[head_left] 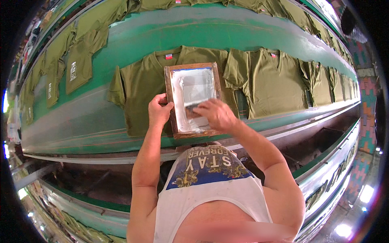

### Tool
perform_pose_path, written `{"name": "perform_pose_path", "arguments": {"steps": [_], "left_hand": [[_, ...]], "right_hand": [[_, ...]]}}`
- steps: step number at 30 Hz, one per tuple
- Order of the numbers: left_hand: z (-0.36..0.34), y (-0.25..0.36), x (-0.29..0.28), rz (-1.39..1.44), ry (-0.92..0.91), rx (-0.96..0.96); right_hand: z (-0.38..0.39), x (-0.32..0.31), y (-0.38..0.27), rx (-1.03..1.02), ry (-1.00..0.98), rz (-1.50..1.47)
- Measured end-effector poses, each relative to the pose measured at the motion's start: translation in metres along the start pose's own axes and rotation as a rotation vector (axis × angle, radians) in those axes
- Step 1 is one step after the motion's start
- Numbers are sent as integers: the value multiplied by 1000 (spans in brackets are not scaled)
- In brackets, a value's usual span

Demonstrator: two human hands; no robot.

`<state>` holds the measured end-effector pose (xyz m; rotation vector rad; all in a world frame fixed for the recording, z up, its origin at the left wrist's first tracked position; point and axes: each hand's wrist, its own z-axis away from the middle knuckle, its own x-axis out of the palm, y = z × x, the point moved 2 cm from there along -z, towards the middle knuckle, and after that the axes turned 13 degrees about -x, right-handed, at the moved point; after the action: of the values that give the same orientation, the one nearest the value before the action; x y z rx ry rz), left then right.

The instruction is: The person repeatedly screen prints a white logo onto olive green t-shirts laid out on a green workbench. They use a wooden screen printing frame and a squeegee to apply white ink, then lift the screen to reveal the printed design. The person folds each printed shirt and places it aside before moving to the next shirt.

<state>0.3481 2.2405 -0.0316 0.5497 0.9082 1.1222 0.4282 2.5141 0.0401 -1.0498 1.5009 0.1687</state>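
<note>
Left hand (159,111): thumb and curled fingers pinch the left rail of the screen frame (218,81).
Frame handling: probably stiff, fairly light; its mesh (196,87) likely fragile and slippery with paste, so best held by the rails.
Frame look: worn brown wood, white smears around a greyish window; lies on an olive T-shirt (142,81).
Squeegee (191,112): dark, partly hidden, on the mesh's lower half.
Right hand (216,115): fingers closed over the squeegee.
</note>
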Motion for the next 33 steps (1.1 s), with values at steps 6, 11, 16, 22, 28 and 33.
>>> {"name": "perform_pose_path", "arguments": {"steps": [6,11,16,22,28,33], "left_hand": [[28,-13,13,44,158,214],[55,-37,29,91,215,454],[48,-52,31,150,166,396],[45,-54,33,102,214,473],[49,-47,34,15,285,517],[51,-44,33,-38,307,515]], "right_hand": [[15,-7,-25,19,-47,-143],[-25,-11,51,84,42,-86],[-62,-18,99,129,193,-27],[-52,-12,81,93,125,19],[-15,-2,26,118,12,-46],[16,9,-24,23,44,-65]]}}
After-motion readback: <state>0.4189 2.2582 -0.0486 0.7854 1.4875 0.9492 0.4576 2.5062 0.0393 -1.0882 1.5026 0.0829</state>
